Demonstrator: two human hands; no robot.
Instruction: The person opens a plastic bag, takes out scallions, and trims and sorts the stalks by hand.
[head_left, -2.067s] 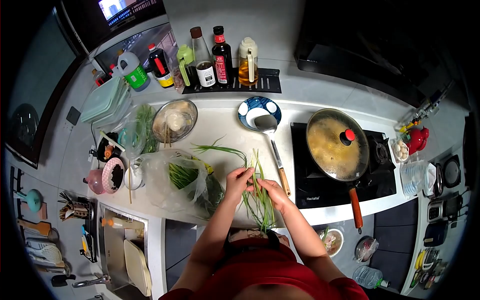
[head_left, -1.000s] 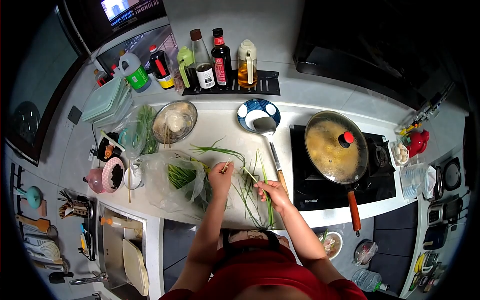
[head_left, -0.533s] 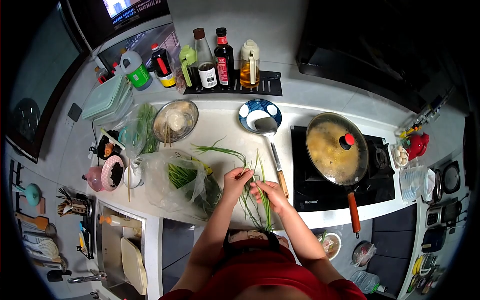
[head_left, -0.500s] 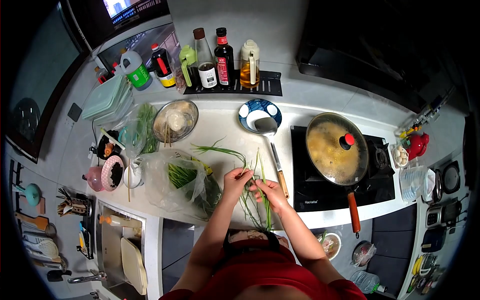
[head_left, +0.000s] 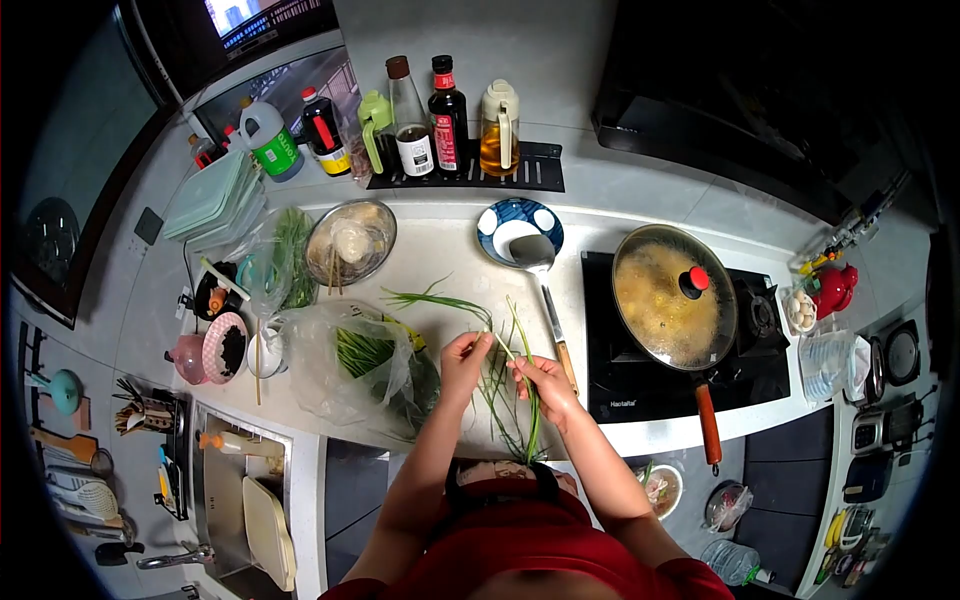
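Note:
My right hand (head_left: pixel 546 386) is closed around several scallions (head_left: pixel 532 418), whose long green leaves hang down past the counter's front edge. A pale scallion end sticks out from these fingers toward the left. At that end my left hand (head_left: pixel 463 364) is pinched, fingertips together. Behind my hands, loose scallions (head_left: pixel 430 297) lie on the counter. Left of them, a clear plastic bag (head_left: pixel 310 370) holds a bunch of thin green stalks (head_left: pixel 364 352). A spatula (head_left: pixel 549 312) with a wooden handle lies just beyond my right hand, its blade on a blue-and-white plate (head_left: pixel 487 242).
A lidded pan (head_left: pixel 672 300) with yellowish food sits on the black stove (head_left: pixel 640 385), its handle jutting over the front edge. Bottles (head_left: pixel 449 115) stand on a rack at the back. A metal bowl (head_left: pixel 388 255) is back left; the sink (head_left: pixel 218 470) is front left. A bin (head_left: pixel 664 490) stands below.
My hands have drawn slightly apart, the left one a little to the left. More of the pale scallion end now shows between them. The counter items have stayed put.

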